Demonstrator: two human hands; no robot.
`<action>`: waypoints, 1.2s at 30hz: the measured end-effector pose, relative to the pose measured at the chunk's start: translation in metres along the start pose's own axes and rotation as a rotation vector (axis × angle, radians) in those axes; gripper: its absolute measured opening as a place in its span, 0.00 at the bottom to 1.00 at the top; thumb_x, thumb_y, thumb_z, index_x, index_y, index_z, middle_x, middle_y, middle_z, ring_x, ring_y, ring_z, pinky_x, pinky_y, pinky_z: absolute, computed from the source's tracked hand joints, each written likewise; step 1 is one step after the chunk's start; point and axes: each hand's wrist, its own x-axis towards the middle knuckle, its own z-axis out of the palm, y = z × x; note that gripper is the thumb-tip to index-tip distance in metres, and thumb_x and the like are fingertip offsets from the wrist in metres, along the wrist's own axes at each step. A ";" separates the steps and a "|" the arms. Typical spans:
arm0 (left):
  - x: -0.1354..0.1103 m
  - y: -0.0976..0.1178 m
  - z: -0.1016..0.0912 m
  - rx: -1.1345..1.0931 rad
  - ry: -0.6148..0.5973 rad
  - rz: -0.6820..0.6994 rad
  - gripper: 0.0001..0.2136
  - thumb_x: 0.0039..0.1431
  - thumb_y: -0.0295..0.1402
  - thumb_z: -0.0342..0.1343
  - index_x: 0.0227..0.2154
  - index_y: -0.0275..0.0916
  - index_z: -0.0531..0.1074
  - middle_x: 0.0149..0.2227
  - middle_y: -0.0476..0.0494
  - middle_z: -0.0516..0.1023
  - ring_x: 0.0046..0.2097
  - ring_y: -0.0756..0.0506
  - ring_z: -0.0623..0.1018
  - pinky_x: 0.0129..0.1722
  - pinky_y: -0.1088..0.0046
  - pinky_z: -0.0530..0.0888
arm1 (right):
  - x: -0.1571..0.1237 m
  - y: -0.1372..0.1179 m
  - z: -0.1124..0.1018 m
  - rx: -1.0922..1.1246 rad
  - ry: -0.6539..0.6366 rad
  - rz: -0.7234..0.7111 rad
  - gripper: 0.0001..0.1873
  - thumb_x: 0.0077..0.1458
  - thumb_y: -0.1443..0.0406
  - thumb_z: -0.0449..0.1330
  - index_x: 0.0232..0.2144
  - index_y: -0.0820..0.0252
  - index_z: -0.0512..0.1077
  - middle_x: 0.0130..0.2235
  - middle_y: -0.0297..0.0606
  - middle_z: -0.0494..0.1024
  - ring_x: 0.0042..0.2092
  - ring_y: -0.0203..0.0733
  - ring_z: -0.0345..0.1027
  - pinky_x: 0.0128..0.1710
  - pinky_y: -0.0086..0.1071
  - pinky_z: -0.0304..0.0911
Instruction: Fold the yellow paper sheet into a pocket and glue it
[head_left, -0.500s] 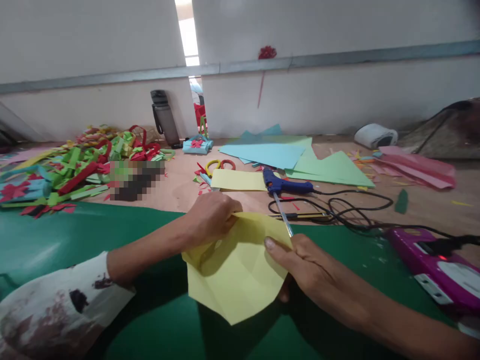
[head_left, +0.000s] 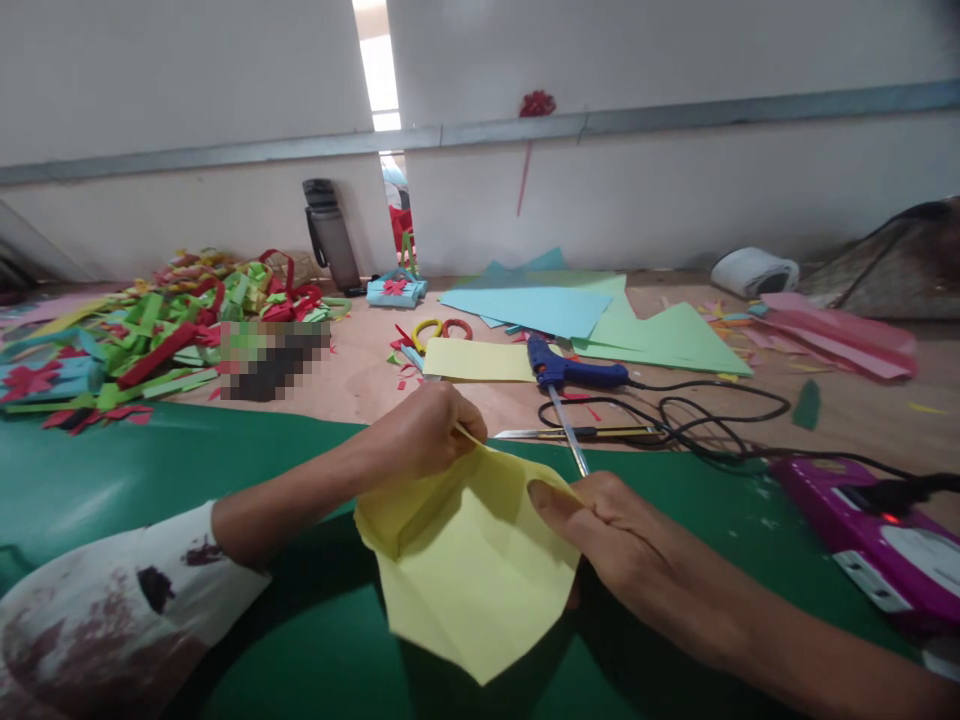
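Paper (head_left: 469, 570), yellow and smooth, is folded into a pointy shape with sharp creases. It is held up just over the green mat (head_left: 150, 470). The left hand (head_left: 420, 430) pinches its top edge tight. The right hand (head_left: 622, 545) grips its right corner, thumb on top. Past the mat's far edge lie a blue glue gun (head_left: 570, 372), flat paper sheets (head_left: 532, 308) and a messy pile of thin strips (head_left: 172, 320). A dark bottle (head_left: 330, 235) stands farther behind the mat; I cannot tell what is inside.
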 end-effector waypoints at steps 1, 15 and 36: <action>0.000 0.000 0.001 -0.024 0.004 -0.002 0.12 0.42 0.20 0.50 0.27 0.35 0.76 0.27 0.47 0.79 0.29 0.49 0.76 0.24 0.80 0.67 | 0.000 0.000 0.000 0.013 -0.022 -0.008 0.19 0.60 0.59 0.43 0.23 0.60 0.64 0.22 0.30 0.67 0.23 0.34 0.56 0.24 0.28 0.51; 0.004 0.009 0.003 -0.060 0.084 -0.127 0.17 0.40 0.18 0.50 0.34 0.33 0.76 0.27 0.45 0.78 0.27 0.49 0.75 0.24 0.78 0.68 | 0.002 -0.002 0.001 0.011 -0.034 -0.022 0.19 0.59 0.63 0.44 0.18 0.60 0.61 0.20 0.30 0.66 0.23 0.32 0.57 0.22 0.27 0.49; 0.002 0.005 0.008 -0.245 0.102 -0.247 0.14 0.38 0.18 0.50 0.30 0.33 0.75 0.24 0.46 0.75 0.25 0.49 0.73 0.20 0.78 0.65 | -0.003 0.007 0.002 -0.159 0.043 -0.110 0.17 0.59 0.64 0.43 0.19 0.59 0.60 0.23 0.31 0.63 0.24 0.32 0.54 0.21 0.27 0.49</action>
